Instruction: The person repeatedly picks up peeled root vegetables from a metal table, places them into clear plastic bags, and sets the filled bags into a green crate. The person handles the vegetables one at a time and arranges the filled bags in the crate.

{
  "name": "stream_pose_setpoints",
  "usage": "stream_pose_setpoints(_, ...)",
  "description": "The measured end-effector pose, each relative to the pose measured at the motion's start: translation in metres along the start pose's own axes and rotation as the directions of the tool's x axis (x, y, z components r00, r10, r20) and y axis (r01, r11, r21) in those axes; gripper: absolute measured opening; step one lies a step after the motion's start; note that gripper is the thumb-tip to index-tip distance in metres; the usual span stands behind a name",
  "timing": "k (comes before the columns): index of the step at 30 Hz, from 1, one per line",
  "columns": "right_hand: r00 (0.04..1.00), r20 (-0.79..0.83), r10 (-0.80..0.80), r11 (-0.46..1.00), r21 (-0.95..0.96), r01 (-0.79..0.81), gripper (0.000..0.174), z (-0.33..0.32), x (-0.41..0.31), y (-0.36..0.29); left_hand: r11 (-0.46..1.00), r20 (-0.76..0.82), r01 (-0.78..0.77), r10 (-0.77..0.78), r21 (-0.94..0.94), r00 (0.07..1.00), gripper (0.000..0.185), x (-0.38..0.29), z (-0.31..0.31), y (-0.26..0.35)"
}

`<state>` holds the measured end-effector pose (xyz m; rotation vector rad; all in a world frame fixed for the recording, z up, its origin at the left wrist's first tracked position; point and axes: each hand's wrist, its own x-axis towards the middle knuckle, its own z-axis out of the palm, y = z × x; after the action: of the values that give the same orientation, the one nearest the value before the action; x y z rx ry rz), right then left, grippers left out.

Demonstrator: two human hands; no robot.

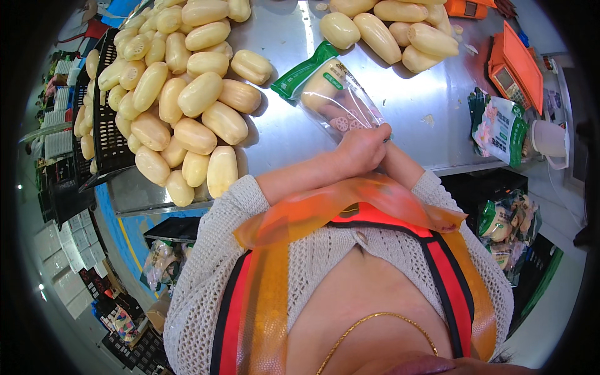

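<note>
A clear plastic bag with a green printed end (344,101) lies slantwise on the metal table (281,140); a peeled lotus root segment shows inside. My left hand (361,147) is closed at the bag's near end, pinching its edge. My right forearm crosses behind it, and my right hand (386,133) is mostly hidden by the left one, so its hold cannot be seen. A large pile of peeled lotus root segments (197,93) covers the left of the table, and a smaller pile (403,33) lies at the far right.
A black plastic crate (115,126) stands at the left edge. Printed green and white bags (499,124), an orange weighing scale (515,70) and a white plastic jug (548,140) are at the right. Filled bags (508,229) sit below the table's right side.
</note>
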<state>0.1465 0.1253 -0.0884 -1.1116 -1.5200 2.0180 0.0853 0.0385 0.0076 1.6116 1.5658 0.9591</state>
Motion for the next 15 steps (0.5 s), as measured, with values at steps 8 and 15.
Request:
stream_pose_setpoints(8,0.999,-0.010,-0.046,0.992,-0.117,0.045,0.029,0.001,0.011,-0.004,0.992,-0.012,-0.117,0.117,-0.044,0.993,0.018,0.004,-0.008,-0.009)
stream_pose_setpoints(15,0.994,-0.002,-0.110,0.966,-0.235,0.106,0.029,-0.001,0.022,-0.008,0.999,-0.020,-0.009,0.010,0.038,1.000,0.016,0.008,-0.019,-0.007)
